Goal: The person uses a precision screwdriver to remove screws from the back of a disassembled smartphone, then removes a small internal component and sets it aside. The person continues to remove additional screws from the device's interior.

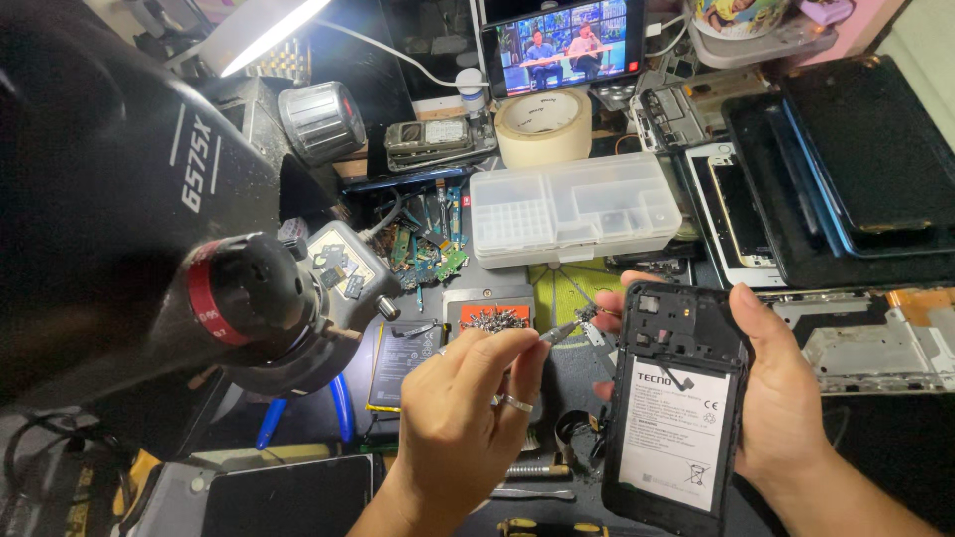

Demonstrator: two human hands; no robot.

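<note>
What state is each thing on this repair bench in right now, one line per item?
Phone: back cover off, battery showing, held in the right hand.
Tweezers: pinched in the left hand, tips near the phone's top edge.
Plastic organizer box: lid closed.
Tape roll: lying flat.
Tablet screen: on, playing video.
Lamp: lit.

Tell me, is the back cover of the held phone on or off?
Off: the phone in the right hand shows its bare battery and inner frame.

Tape roll behind parts box
</note>
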